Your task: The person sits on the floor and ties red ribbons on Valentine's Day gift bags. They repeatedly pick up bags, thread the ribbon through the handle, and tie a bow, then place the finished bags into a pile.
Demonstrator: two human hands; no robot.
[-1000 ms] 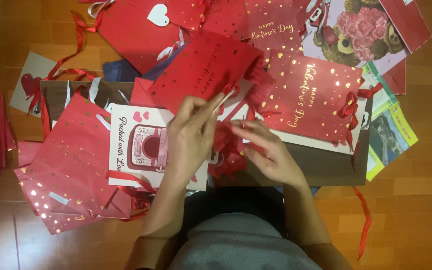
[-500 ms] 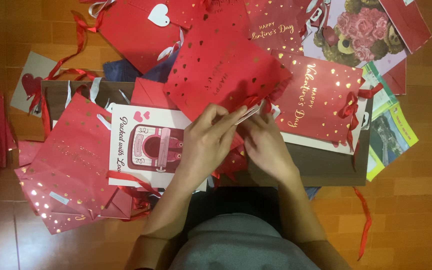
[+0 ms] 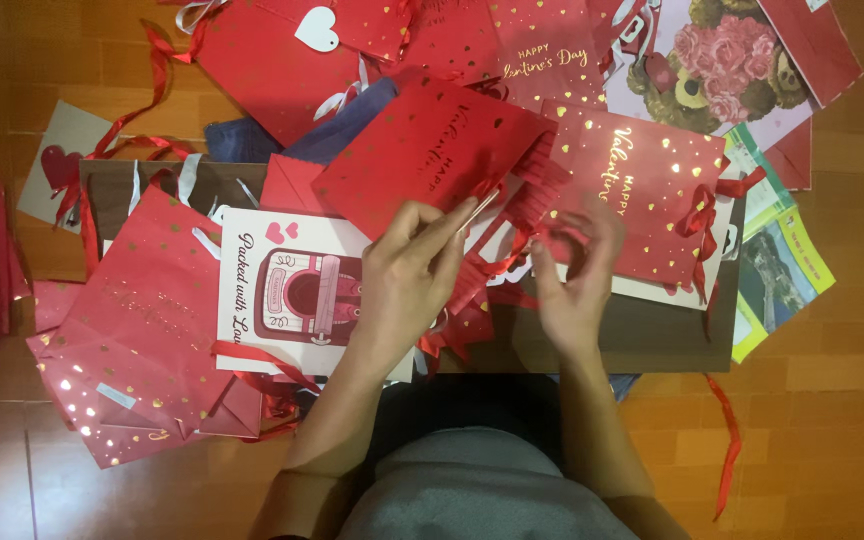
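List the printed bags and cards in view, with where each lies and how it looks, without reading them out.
Red gift bag: centre, above the left hand, gold hearts.
Second red gift bag: beyond the right hand, gold lettering, red ribbon.
White card: left of the left hand, pink and red drawing.
Teddy-bear picture bag: top right, pink roses.
Green leaflets: right edge.

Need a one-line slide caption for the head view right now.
Left hand pinches a red gold-dotted gift bag edge; right hand touches red ribbon among scattered bags.

Orange tiled floor [image 3: 832,400]: brown board [image 3: 642,335], red gift bags [image 3: 142,330], loose ribbon [image 3: 727,440].
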